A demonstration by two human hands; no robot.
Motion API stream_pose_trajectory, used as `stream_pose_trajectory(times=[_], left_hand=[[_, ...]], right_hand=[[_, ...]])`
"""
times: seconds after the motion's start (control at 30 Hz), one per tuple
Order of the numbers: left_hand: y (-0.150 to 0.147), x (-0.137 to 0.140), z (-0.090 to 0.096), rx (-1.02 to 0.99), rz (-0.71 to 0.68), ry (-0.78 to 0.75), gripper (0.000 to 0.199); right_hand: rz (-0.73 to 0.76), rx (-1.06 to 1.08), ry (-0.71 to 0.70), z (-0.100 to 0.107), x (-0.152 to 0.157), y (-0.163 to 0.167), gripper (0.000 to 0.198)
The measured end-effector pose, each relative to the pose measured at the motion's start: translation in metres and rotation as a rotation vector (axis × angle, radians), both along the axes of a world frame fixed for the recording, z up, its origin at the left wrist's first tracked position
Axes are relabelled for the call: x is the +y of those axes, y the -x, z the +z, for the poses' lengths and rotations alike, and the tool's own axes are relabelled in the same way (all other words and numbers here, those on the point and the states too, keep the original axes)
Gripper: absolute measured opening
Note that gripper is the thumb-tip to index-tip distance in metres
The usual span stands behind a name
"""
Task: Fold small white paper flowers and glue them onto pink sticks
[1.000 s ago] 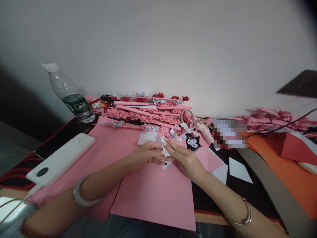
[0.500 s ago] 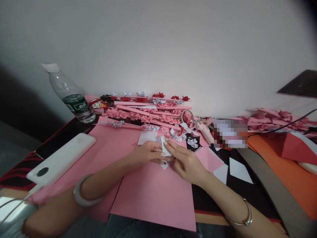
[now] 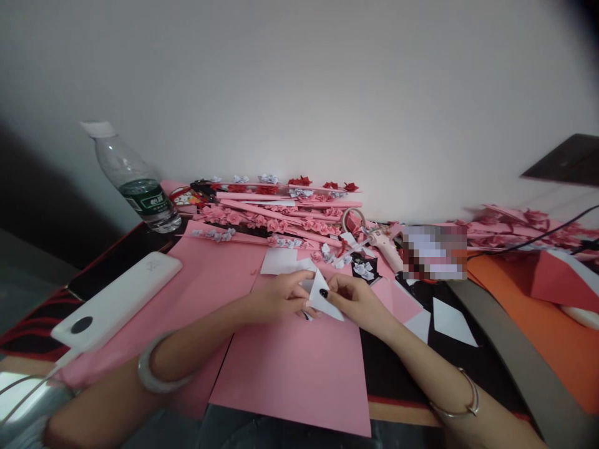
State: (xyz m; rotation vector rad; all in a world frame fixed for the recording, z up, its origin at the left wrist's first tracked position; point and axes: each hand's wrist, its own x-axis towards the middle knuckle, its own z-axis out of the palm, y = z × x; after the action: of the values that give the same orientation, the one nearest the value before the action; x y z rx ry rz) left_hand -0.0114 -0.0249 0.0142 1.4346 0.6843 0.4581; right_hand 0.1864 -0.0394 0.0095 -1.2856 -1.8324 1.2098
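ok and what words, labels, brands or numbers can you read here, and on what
"怡寶": bottle label, as far as it can be made out; its smaller print is too small to read.
Power bank: faint marks, unreadable.
Pixelated patch: blurred, unreadable.
Folded paper: no text seen.

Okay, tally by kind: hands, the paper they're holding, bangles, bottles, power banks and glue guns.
Hands: 2, left hand and right hand
Held paper: 1
Bangles: 2, white bangle and silver bangle
Bottle: 1
Power bank: 1
Glue gun: 1
Total: 8
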Motion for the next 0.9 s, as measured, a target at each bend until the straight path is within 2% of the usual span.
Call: stream_pose_trajectory(times=[0.2, 0.37, 0.5, 0.67, 0.8, 0.9], left_hand=[[0.0013, 0.0045, -0.0061, -0.022, 0.005, 0.059, 0.052], [0.0023, 0.0065, 0.0010, -0.046, -0.017, 0.162, 0.041], [0.0002, 0.0057, 0.0021, -0.028, 0.043, 0.241, 0.036], [-0.0052, 0.0020, -0.0053, 0.069, 0.030, 0.155, 0.029], [-0.0067, 0.0019, -0.0061, 0.042, 0.071, 0.119, 0.028], [-0.0052, 0.0038, -0.0024, 0.008, 0.113, 0.128, 0.028]], right_hand=[[0.036, 0.131, 0.093, -0.0001, 0.0060, -0.0030, 0.028], [-0.013, 0.139, 0.075, -0.0018, 0.0059, -0.0031, 0.030], [-0.040, 0.160, 0.067, -0.0029, 0.0053, -0.0029, 0.030], [-0.042, 0.161, 0.064, -0.0001, 0.0022, 0.0002, 0.030], [-0.048, 0.102, 0.038, 0.0023, -0.0010, 0.0026, 0.032], [0.005, 0.046, 0.034, 0.0033, -0.0021, 0.0026, 0.034]])
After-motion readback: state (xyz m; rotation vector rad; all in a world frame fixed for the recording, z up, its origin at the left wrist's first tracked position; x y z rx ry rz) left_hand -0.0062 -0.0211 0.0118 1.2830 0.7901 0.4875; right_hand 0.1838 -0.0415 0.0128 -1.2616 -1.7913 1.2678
